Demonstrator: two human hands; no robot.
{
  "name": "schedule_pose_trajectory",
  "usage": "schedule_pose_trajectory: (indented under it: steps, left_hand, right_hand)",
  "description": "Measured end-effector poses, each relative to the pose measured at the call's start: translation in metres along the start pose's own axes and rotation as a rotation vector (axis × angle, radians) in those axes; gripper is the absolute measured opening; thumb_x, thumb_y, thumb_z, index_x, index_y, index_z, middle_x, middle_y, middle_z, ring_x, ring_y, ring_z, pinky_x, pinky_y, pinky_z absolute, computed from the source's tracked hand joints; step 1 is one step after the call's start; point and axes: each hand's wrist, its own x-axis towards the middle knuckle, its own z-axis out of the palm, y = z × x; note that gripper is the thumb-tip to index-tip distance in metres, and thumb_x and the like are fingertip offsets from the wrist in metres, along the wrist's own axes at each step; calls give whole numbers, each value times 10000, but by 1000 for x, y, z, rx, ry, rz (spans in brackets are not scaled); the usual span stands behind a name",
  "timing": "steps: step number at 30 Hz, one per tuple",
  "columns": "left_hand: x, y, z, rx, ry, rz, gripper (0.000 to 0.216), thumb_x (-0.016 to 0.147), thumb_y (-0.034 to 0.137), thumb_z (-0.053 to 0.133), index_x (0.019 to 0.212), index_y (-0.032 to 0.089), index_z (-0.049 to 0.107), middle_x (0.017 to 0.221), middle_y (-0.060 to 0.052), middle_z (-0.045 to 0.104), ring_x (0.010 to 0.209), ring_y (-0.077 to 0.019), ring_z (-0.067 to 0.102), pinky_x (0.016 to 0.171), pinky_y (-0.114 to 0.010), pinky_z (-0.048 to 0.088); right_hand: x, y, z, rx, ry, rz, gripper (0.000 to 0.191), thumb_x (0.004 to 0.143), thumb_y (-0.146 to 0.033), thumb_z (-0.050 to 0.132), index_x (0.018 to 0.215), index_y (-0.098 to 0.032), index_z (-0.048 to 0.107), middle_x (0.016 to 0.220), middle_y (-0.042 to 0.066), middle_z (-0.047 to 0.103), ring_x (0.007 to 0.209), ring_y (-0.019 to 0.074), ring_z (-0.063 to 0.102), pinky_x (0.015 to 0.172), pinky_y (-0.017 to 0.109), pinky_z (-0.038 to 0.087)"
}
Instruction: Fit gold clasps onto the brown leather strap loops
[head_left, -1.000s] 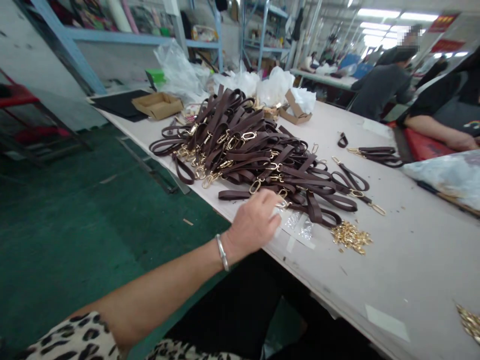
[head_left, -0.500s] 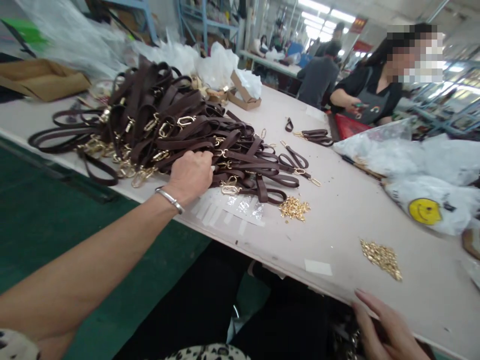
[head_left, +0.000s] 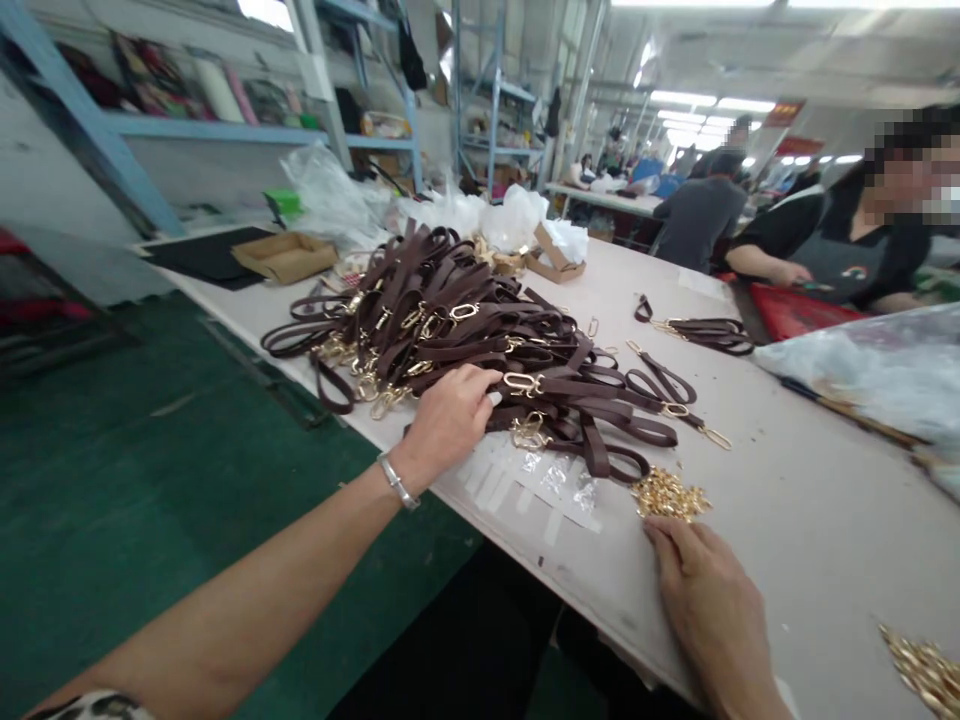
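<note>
A worker's left hand (head_left: 448, 423) rested on the near edge of a heap of brown leather straps (head_left: 465, 335) piled on a long pale worktable (head_left: 787, 500), fingers loosely curled over 1 strap beside a gold oval clasp (head_left: 523, 383); whether anything was actually pinched could not be told. The right hand (head_left: 709, 600) lay flat and open on the table, fingertips touching a small mound of gold metal fittings (head_left: 667, 494) just past the heap's near corner. The straps looked light, limp and smooth (likely to slide and tangle when pulled), so the stiffer clasp end seemed the surest place to take hold; the fittings appeared tiny and loose, best pinched singly. Clear plastic strips (head_left: 544, 480) lay between the 2 hands. A second person (head_left: 832, 250) worked across the table.
</note>
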Motion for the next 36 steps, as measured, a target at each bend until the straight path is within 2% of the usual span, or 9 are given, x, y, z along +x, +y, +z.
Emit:
schedule_pose_trajectory:
  steps: [5, 7, 10, 13, 15, 20, 25, 30, 36]
  left_hand:
    - [-14, 3, -10, -167, 17, 28, 339, 908, 59, 480, 1197, 156, 627, 1149, -100, 642, 1101, -218, 628, 1002, -383, 506]
    - [-21, 5, -12, -251, 22, -30, 327, 906, 66, 484, 1179, 145, 645, 1146, -108, 646, 1115, -232, 623, 1030, -408, 488]
    - [-32, 11, -11, -645, -10, -373, 278, 923, 134, 510, 1156, 139, 662, 1085, -103, 682, 1007, -219, 679, 992, -411, 520]
    - [-46, 23, -11, -1108, -122, -757, 264, 950, 199, 515, 1164, 120, 648, 906, -72, 713, 767, -161, 713, 837, -359, 594]
    - [-55, 33, -13, -1308, -155, -854, 221, 928, 181, 558, 1105, 118, 675, 866, -53, 715, 691, -122, 697, 776, -310, 605]
    - [-78, 53, -21, -1593, -217, -894, 116, 833, 141, 686, 944, 124, 715, 924, -44, 733, 696, -102, 703, 745, -247, 593]
    - [-95, 74, -13, -1608, -319, -840, 222, 884, 177, 651, 1099, 158, 701, 1077, -72, 753, 872, -151, 736, 802, -258, 573]
    - [-103, 99, -5, -1598, -398, -680, 276, 887, 152, 629, 1152, 170, 702, 1067, -48, 762, 944, -147, 709, 884, -258, 530]
    - [-112, 109, -1, -1565, -424, -521, 311, 919, 147, 571, 1202, 166, 699, 1106, -46, 762, 1020, -174, 683, 963, -291, 510]
  right_hand:
    - [-3, 8, -1, -21, 1, -86, 389, 1021, -450, 349, 957, -233, 666, 887, 66, 670, 848, 255, 621, 788, 380, 474]
    - [-5, 11, -3, -22, 15, -109, 392, 1019, -457, 350, 948, -229, 661, 918, 72, 674, 854, 252, 624, 788, 378, 480]
    - [-6, 15, -3, -12, 17, -150, 381, 1012, -447, 363, 977, -229, 672, 951, 74, 685, 870, 250, 631, 816, 380, 490]
    - [-3, 15, -3, -31, -55, -112, 372, 1003, -408, 354, 1047, -253, 689, 996, 68, 699, 897, 255, 643, 832, 392, 498]
    - [2, 14, -4, -22, -117, -43, 384, 989, -415, 354, 1030, -252, 699, 1006, 73, 706, 898, 263, 651, 842, 407, 502]
    - [9, 2, -18, 138, -169, 123, 411, 909, -507, 410, 928, -221, 706, 952, 98, 721, 896, 305, 660, 836, 454, 508]
    - [-9, -48, -50, 710, -44, 411, 319, 817, -517, 666, 929, -224, 723, 784, 21, 722, 724, 189, 670, 722, 311, 541]
    - [-20, -104, -60, 1059, -110, 407, 202, 835, -407, 717, 884, -212, 726, 688, -8, 707, 649, 136, 655, 610, 229, 535]
    - [-23, -109, -57, 1119, -120, 417, 136, 854, -351, 715, 859, -216, 735, 700, -16, 701, 613, 110, 633, 556, 197, 513]
